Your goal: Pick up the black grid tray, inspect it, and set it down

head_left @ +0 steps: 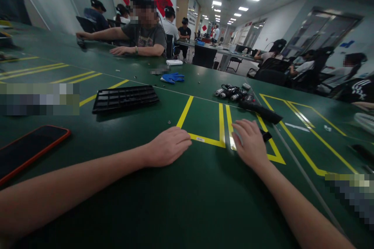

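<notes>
My left hand (168, 147) rests palm down on the green table (181, 202), fingers curled loosely under, nothing visible in it. My right hand (250, 142) lies flat, fingers stretched toward the yellow tape lines (204, 139), holding nothing. A small black piece (265, 136) pokes out beside its fingertips. Just beyond lie a black cylindrical tool (260, 110) and a cluster of small black and silver parts (232, 92).
A black slotted tray (125, 99) sits to the left. A phone in a red case (27, 149) lies at the near left. A blue glove (173, 78) and a white box (174, 62) lie further back. Other people sit across the table and at tables behind.
</notes>
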`<state>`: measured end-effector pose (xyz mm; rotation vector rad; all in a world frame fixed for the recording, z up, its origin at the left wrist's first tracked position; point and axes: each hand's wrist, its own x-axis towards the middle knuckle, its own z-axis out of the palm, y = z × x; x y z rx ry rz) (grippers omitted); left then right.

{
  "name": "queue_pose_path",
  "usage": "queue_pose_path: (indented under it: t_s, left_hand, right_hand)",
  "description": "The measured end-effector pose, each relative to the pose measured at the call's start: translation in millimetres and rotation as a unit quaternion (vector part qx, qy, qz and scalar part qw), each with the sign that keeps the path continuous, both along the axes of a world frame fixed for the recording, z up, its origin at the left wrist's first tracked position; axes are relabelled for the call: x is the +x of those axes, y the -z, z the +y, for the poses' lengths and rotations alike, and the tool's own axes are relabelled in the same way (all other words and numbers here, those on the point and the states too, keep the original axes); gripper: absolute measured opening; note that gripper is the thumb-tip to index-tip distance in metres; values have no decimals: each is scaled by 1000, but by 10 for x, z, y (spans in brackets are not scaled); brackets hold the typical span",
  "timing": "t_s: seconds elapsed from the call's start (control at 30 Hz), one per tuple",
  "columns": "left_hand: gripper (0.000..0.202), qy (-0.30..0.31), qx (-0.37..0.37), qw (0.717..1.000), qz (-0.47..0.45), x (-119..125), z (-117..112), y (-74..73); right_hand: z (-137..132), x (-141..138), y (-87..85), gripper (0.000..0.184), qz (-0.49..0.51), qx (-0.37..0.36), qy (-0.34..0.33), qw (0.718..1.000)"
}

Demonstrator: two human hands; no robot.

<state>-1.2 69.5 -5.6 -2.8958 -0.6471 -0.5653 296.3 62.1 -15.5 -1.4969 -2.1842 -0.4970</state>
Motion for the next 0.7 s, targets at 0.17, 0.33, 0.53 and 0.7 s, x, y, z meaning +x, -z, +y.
queue_pose_path:
  t_s: [0.17, 0.33, 0.53, 0.7]
  left_hand:
    - [23, 95, -75, 990, 76, 187, -269, -58]
    - [23, 75, -134, 985, 73, 181, -278, -58]
    - [27, -111, -64, 990, 61, 77, -6, -67]
    - [32, -340, -101, 931, 90, -99, 444, -17]
  right_hand:
    - [177, 555, 77, 47, -34, -38, 224, 973]
    - [259, 702, 195, 56, 12, -182, 263, 947]
    - [262, 643, 168, 55, 11, -181, 267, 946]
    - [260, 633, 146, 56, 23, -204, 276, 939]
